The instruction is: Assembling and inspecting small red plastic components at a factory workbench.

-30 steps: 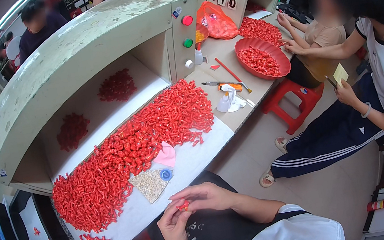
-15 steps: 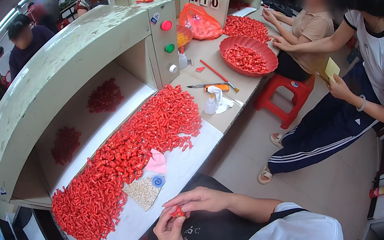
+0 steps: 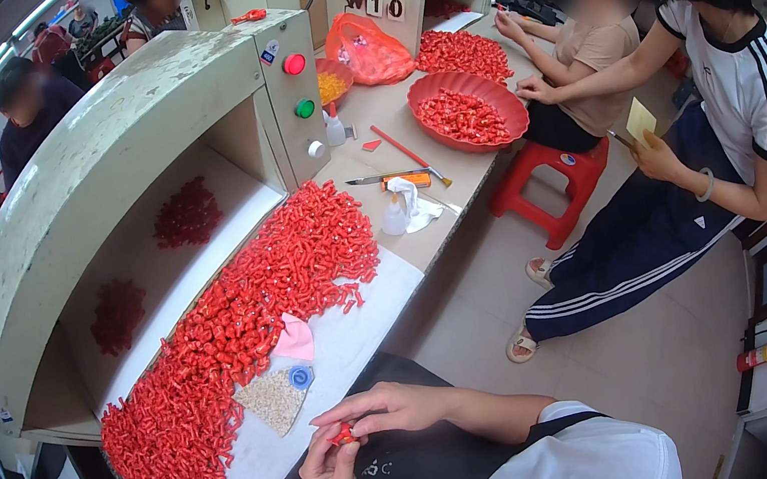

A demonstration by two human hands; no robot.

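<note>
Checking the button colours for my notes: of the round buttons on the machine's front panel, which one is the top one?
The red button is topmost on the panel. The green button sits directly below it, and a small white knob is lowest.

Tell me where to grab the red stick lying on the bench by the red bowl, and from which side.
Take the red stick near its middle, coming straight down from above. It lies flat and slanted on the bench, thin and straight, with bare bench on both long sides there. Its lower end runs in close to the knife, so keep away from that end.
</note>
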